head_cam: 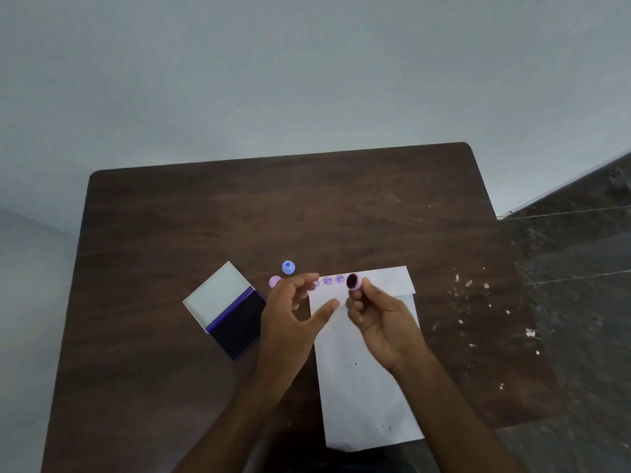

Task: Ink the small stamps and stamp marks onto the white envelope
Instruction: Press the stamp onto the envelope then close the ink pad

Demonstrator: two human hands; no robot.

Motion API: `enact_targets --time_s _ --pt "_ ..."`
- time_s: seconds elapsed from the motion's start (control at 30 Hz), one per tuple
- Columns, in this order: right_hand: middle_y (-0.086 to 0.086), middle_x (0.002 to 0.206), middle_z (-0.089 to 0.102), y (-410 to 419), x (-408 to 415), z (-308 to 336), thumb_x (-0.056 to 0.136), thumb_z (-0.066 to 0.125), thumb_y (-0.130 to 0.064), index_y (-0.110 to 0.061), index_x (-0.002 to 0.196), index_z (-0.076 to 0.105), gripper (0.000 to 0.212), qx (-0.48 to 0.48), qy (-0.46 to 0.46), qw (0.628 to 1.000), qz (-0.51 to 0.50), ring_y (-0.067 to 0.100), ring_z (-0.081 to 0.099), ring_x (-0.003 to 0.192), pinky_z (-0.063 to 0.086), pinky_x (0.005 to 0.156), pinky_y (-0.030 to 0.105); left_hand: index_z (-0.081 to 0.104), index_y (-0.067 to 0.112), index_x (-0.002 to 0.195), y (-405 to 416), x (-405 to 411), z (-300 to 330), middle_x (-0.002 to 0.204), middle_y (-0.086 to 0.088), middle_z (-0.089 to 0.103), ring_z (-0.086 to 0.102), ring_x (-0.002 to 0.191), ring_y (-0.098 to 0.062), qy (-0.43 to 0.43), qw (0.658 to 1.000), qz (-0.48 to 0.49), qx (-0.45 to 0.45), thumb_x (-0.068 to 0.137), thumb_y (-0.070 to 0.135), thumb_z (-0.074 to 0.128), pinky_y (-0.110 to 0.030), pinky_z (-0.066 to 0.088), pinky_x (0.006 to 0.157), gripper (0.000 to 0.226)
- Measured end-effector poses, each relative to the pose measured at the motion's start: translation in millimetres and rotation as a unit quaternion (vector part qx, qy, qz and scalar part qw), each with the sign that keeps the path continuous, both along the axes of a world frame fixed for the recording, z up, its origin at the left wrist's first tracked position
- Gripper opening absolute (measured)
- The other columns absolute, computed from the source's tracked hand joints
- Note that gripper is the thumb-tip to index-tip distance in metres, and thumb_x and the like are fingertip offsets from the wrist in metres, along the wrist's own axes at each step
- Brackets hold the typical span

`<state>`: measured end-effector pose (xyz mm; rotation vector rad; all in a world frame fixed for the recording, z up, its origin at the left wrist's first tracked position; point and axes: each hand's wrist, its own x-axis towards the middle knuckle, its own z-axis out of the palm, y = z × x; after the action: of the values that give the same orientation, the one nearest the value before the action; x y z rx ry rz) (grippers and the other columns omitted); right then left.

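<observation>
Stamp (354, 282), small, round, pink plastic with a dark inked face, is pinched in the right hand (382, 327) fingertips, held just over the top of the white envelope (367, 387). Left hand (290, 315) is released, fingers spread loosely, nothing gripped, hovering at the envelope's left edge. Envelope is flat paper, rectangular, flap end away from the person, lying on the dark wood-grain surface (205, 216). Three clear purple round marks (327, 280) are counted along its top; a possible fourth is hidden by the left fingers. Two more stamps are left of it: one blue (288, 267), one pink (275, 281), partly blocked. One open square ink pad (227, 310) lies further left. White specks are scattered at right.
</observation>
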<state>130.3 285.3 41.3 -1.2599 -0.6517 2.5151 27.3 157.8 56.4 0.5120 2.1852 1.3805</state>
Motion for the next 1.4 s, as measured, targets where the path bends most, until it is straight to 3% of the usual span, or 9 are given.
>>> enact_targets --time_s 0.13,0.3,0.43,0.6,0.73,0.87,1.0,1.17,1.4 --pt "0.013 0.081 0.072 18.9 10.3 -16.3 0.082 0.071 -0.028 -0.012 0.093 0.076 0.02 0.231 -0.142 0.963 0.009 0.024 0.058 0.063 0.053 0.059 0.033 0.06 0.036 0.106 5.4 1.5 -38.4 0.116 0.013 0.063 0.059 0.104 -0.006 0.083 0.987 -0.062 -0.124 0.08 0.041 0.07 -0.022 0.05 0.088 0.028" --pt "-0.003 0.07 0.073 25.8 0.5 -39.0 0.08 0.072 -0.038 -0.024 0.086 0.075 0.015 0.41 -0.283 0.865 0.066 0.019 0.066 0.06 0.06 0.061 0.031 0.057 0.026 0.122 34.7 1.5 -65.3 0.126 0.002 0.059 0.053 0.113 -0.016 0.218 0.944 -0.121 -0.216 0.08 0.046 0.068 -0.022 0.035 0.095 0.047" --pt "-0.022 0.074 0.063 23.0 -12.5 -51.1 0.08 0.067 -0.048 -0.032 0.081 0.064 0.015 0.45 -0.34 0.82 0.102 0.007 0.062 0.063 0.043 0.048 0.003 0.058 0.025 0.123 54.8 -3.1 -73.6 0.124 0.001 0.061 0.054 0.112 -0.018 0.214 0.941 -0.12 -0.23 0.08 0.047 0.068 -0.027 0.04 0.096 0.049" --pt "-0.014 0.09 0.065 26.5 -17.2 -70.6 0.083 0.064 -0.049 -0.029 0.093 0.064 0.022 0.48 -0.342 0.793 0.152 0.009 0.06 0.071 0.041 0.06 0.007 0.063 0.016 0.119 63.7 -3.0 -77.0 0.119 -0.009 0.065 0.059 0.108 -0.029 0.226 0.93 -0.128 -0.261 0.074 0.042 0.075 -0.038 0.044 0.094 0.054" --pt "-0.017 0.085 0.059 24.7 -19.5 -77.6 0.083 0.065 -0.047 -0.034 0.09 0.057 0.016 0.498 -0.336 0.78 0.179 0.005 0.056 0.064 0.037 0.049 -0.002 0.067 0.015 0.108 64.0 -4.5 -78.7 0.11 -0.01 0.068 0.062 0.1 -0.03 0.235 0.931 -0.114 -0.254 0.074 0.041 0.076 -0.039 0.047 0.088 0.044" --pt "-0.014 0.084 0.057 22.7 -19.2 -84.3 0.085 0.065 -0.041 -0.032 0.089 0.053 0.015 0.496 -0.332 0.782 0.18 0.005 0.053 0.062 0.036 0.055 -0.007 0.067 0.022 0.109 64.3 -7.3 -79.2 0.114 -0.006 0.065 0.058 0.103 -0.025 0.218 0.935 -0.119 -0.254 0.077 0.049 0.07 -0.037 0.046 0.089 0.041" --pt "-0.016 0.084 0.057 23.6 -18.5 -87.4 0.084 0.065 -0.042 -0.034 0.088 0.051 0.016 0.502 -0.341 0.773 0.184 0.005 0.054 0.062 0.036 0.048 -0.001 0.066 0.027 0.111 64.4 -10.1 -81.2 0.12 -0.002 0.062 0.054 0.108 -0.022 0.186 0.94 -0.12 -0.26 0.078 0.052 0.067 -0.035 0.044 0.094 0.042" --pt "-0.015 0.086 0.057 25.6 -18.4 -90.2 0.084 0.065 -0.042 -0.035 0.088 0.051 0.017 0.507 -0.349 0.766 0.187 0.004 0.053 0.062 0.033 0.057 0.002 0.068 0.025 0.108 65.0 -8.2 -80.1 0.118 -0.004 0.063 0.056 0.107 -0.024 0.182 0.942 -0.103 -0.262 0.075 0.048 0.072 -0.037 0.044 0.093 0.04" --pt "-0.015 0.084 0.056 24.8 -20.0 -89.1 0.084 0.066 -0.039 -0.033 0.089 0.052 0.016 0.508 -0.334 0.773 0.183 0.004 0.053 0.062 0.035 0.053 -0.007 0.068 0.022 0.107 65.2 -7.4 -77.1 0.117 -0.006 0.064 0.056 0.106 -0.026 0.187 0.94 -0.1 -0.268 0.074 0.046 0.074 -0.037 0.043 0.092 0.041"
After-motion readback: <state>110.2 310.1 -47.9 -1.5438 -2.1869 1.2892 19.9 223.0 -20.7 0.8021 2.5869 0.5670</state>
